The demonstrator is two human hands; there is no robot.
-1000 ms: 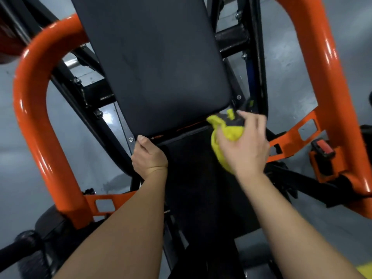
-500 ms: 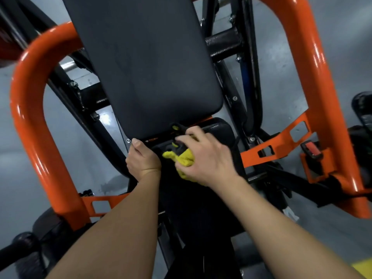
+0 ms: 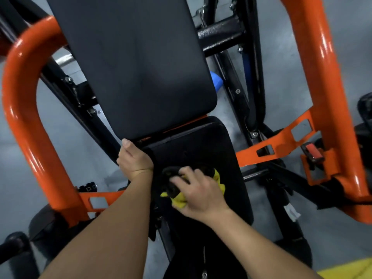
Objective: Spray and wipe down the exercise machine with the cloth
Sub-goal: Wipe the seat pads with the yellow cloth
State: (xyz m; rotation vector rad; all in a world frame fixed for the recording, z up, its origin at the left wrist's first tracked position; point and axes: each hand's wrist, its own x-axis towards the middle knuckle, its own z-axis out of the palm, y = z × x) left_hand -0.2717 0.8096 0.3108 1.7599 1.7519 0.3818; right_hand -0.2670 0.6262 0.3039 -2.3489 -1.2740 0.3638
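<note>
The cloth (image 3: 218, 183) is gripped by the right hand (image 3: 198, 195) on the seat (image 3: 231, 158); at 10 o'clock, its edge is clasped by the left hand (image 3: 133, 158). Bunched cloth could leave patches unwiped.

Cloth (image 3: 179, 198) yellow and black; pads (image 3: 130, 67) black; frame (image 3: 22, 117) orange; floor (image 3: 285, 81) grey.
</note>
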